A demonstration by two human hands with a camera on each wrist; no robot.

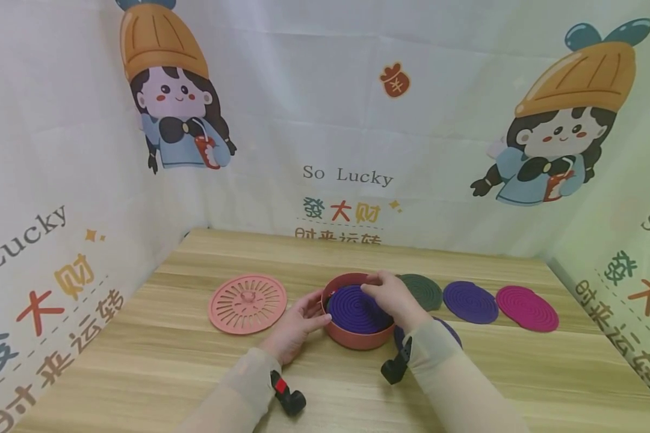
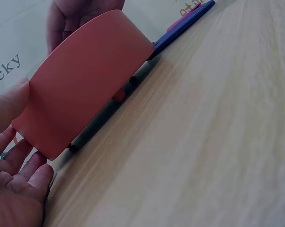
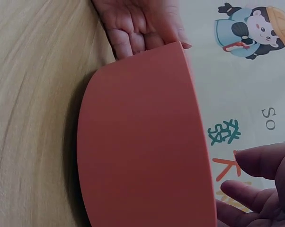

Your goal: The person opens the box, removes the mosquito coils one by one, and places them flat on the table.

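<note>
The person's two sleeved forearms (image 1: 466, 379) lie nearest the head camera, reaching forward from the near side of the round red container (image 1: 357, 341). The container stands upright on the table, its mouth facing up. Inside it lies a dark-blue coiled mat (image 1: 357, 310) — flat, ringed face upward, and round, so no long axis shows.

The left hand (image 1: 299, 325) grips the container's left side, its thumb by the rim and its fingers bent against the wall. The right hand (image 1: 394, 297) is over the container's right rim, thumb and fingers loosely bent and parted; the mat lies beneath its fingertips, and whether they touch it cannot be told.

Left of the container is a slotted pink lid (image 1: 247, 300). To its right lie a green mat (image 1: 424, 293), a purple mat (image 1: 470, 302) and, farthest out, a magenta mat (image 1: 528, 308).
</note>
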